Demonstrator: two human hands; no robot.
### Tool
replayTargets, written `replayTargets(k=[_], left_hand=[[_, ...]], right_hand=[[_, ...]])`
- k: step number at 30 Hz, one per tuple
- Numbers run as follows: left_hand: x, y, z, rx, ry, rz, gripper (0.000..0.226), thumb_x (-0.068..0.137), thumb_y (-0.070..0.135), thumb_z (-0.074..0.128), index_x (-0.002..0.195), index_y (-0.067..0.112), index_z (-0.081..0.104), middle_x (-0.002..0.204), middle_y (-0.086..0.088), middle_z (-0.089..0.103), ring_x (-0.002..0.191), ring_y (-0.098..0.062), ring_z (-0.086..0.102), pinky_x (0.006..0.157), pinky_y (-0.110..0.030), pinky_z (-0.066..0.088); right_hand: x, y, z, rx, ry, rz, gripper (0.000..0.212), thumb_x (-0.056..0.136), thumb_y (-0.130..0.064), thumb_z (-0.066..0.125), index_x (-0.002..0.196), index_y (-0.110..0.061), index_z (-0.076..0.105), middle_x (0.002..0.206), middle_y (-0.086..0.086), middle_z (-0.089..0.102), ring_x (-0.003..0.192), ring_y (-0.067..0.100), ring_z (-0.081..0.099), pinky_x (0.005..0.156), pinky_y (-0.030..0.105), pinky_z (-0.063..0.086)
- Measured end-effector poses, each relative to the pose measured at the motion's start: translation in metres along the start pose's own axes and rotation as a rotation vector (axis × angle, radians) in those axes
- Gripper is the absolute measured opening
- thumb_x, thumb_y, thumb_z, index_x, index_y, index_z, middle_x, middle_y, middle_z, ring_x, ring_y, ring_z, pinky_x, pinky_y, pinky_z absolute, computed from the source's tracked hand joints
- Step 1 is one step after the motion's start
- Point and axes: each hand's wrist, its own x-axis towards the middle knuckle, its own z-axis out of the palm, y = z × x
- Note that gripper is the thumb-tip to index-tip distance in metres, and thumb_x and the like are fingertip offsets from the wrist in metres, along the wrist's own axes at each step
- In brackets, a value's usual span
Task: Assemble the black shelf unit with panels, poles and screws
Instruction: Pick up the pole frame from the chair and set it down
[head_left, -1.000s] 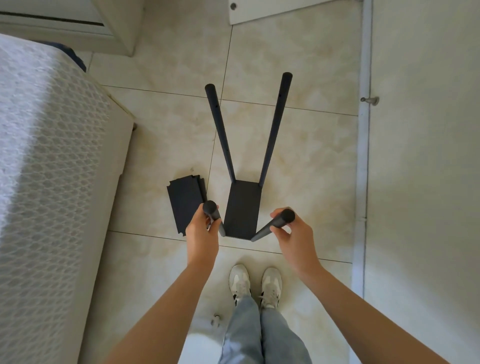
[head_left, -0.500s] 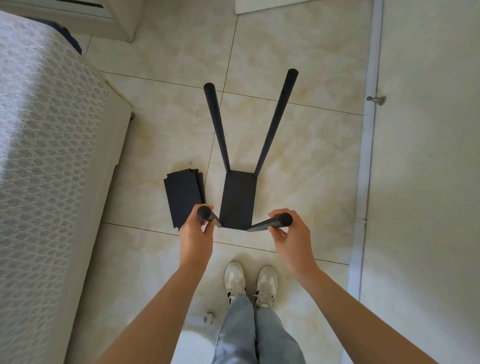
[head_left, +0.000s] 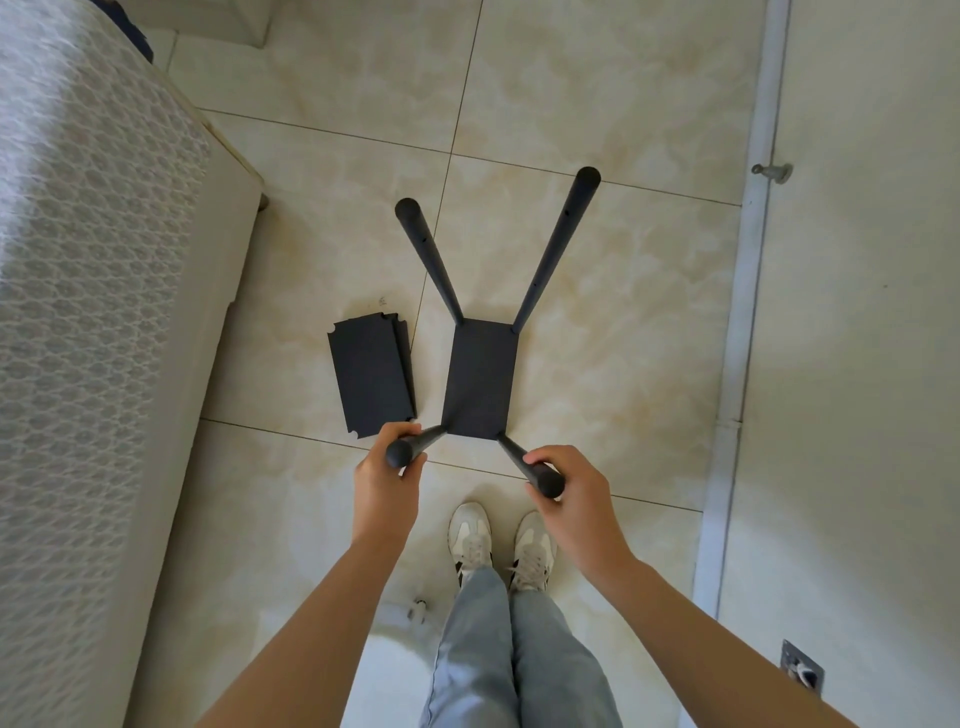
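Note:
A black shelf panel (head_left: 480, 382) stands on the tiled floor with black poles rising from its corners. My left hand (head_left: 387, 480) grips the top of the near left pole (head_left: 415, 446). The near right pole (head_left: 530, 467) is held near its top by my right hand (head_left: 576, 499). The far left pole (head_left: 428, 257) and the far right pole (head_left: 558, 249) rise free and lean apart. Loose black panels (head_left: 371, 379), stacked and with notched corners, lie flat on the floor just left of the unit.
A bed with a white patterned cover (head_left: 98, 291) fills the left side. A pale door (head_left: 857, 312) with a small metal stop (head_left: 774, 171) runs along the right. My white shoes (head_left: 501, 543) stand just behind the unit. A small metal part (head_left: 418, 608) lies by my left leg.
The view has shifted so the unit sits lower and nearer. Both hands keep their hold on the near poles, whose tops now lean further apart.

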Motion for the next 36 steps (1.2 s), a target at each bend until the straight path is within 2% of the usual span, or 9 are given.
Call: replayTargets(k=[3, 10, 17, 21, 24, 28, 30, 34, 36], left_hand=[[0.0, -0.001, 0.001, 0.006, 0.014, -0.016, 0.022, 0.095, 0.002, 0.062, 0.112, 0.017, 0.062, 0.1, -0.006, 0.064, 0.085, -0.025, 0.06, 0.065, -0.018, 0.05], [-0.006, 0.005, -0.002, 0.014, 0.022, -0.025, 0.024, 0.092, -0.001, 0.066, 0.109, 0.016, 0.066, 0.098, -0.006, 0.066, 0.081, -0.021, 0.058, 0.064, -0.018, 0.047], [-0.027, 0.036, -0.026, 0.176, -0.03, 0.038, 0.025, 0.09, -0.003, 0.067, 0.108, 0.014, 0.066, 0.099, -0.003, 0.066, 0.083, -0.015, 0.058, 0.068, -0.016, 0.045], [-0.045, 0.072, -0.042, 0.23, -0.081, 0.062, 0.026, 0.091, -0.001, 0.066, 0.107, 0.018, 0.063, 0.102, -0.001, 0.067, 0.086, -0.017, 0.062, 0.064, -0.014, 0.045], [-0.061, 0.111, -0.046, 0.263, -0.13, 0.147, 0.024, 0.093, 0.004, 0.066, 0.11, 0.02, 0.062, 0.106, 0.003, 0.067, 0.095, -0.012, 0.062, 0.066, -0.007, 0.04], [-0.09, 0.169, -0.038, 0.337, -0.19, 0.255, 0.021, 0.096, 0.01, 0.061, 0.113, 0.024, 0.062, 0.105, 0.007, 0.065, 0.081, -0.001, 0.058, 0.061, -0.008, 0.042], [-0.108, 0.197, -0.03, 0.347, -0.205, 0.33, 0.021, 0.097, 0.011, 0.059, 0.109, 0.028, 0.061, 0.106, 0.009, 0.064, 0.081, 0.0, 0.058, 0.07, -0.012, 0.046], [-0.148, 0.241, -0.007, 0.487, -0.221, 0.536, 0.02, 0.099, 0.02, 0.057, 0.118, 0.025, 0.062, 0.112, 0.005, 0.06, 0.073, 0.003, 0.05, 0.063, -0.004, 0.034], [-0.169, 0.258, 0.003, 0.513, -0.26, 0.626, 0.023, 0.1, 0.021, 0.056, 0.122, 0.024, 0.061, 0.111, 0.006, 0.058, 0.081, -0.002, 0.052, 0.073, -0.011, 0.042]], right_hand=[[0.0, 0.0, 0.003, -0.008, -0.009, -0.003, 0.03, 0.079, 0.007, 0.073, 0.103, -0.009, 0.066, 0.102, 0.002, 0.065, 0.096, 0.015, 0.063, 0.086, 0.012, 0.046], [0.0, -0.003, -0.001, -0.024, -0.047, 0.003, 0.031, 0.081, 0.001, 0.073, 0.109, -0.011, 0.064, 0.107, 0.0, 0.065, 0.098, 0.012, 0.062, 0.087, 0.004, 0.041], [-0.007, -0.022, -0.024, -0.12, -0.228, 0.098, 0.04, 0.09, -0.005, 0.066, 0.126, -0.018, 0.055, 0.125, -0.004, 0.058, 0.114, 0.009, 0.055, 0.082, -0.005, 0.033], [-0.02, -0.048, -0.059, -0.113, -0.228, 0.103, 0.043, 0.094, -0.01, 0.063, 0.132, -0.024, 0.05, 0.132, -0.009, 0.053, 0.122, 0.007, 0.051, 0.096, 0.006, 0.033], [-0.035, -0.068, -0.093, -0.076, -0.168, 0.11, 0.039, 0.097, -0.014, 0.059, 0.133, -0.026, 0.05, 0.134, -0.011, 0.052, 0.124, 0.005, 0.05, 0.095, 0.004, 0.031], [-0.061, -0.089, -0.141, -0.028, -0.01, 0.113, 0.031, 0.101, -0.022, 0.052, 0.132, -0.025, 0.052, 0.129, -0.014, 0.053, 0.114, -0.003, 0.048, 0.077, -0.008, 0.029], [-0.077, -0.097, -0.166, -0.002, 0.063, 0.11, 0.03, 0.101, -0.022, 0.05, 0.13, -0.025, 0.053, 0.123, -0.016, 0.052, 0.114, -0.001, 0.051, 0.08, -0.007, 0.03], [-0.111, -0.103, -0.212, 0.022, 0.198, 0.128, 0.03, 0.101, -0.019, 0.049, 0.131, -0.023, 0.052, 0.122, -0.012, 0.055, 0.111, 0.001, 0.051, 0.088, 0.003, 0.033], [-0.131, -0.103, -0.231, 0.025, 0.273, 0.163, 0.032, 0.101, -0.018, 0.049, 0.133, -0.022, 0.051, 0.121, -0.011, 0.055, 0.108, 0.001, 0.05, 0.085, 0.002, 0.032]])
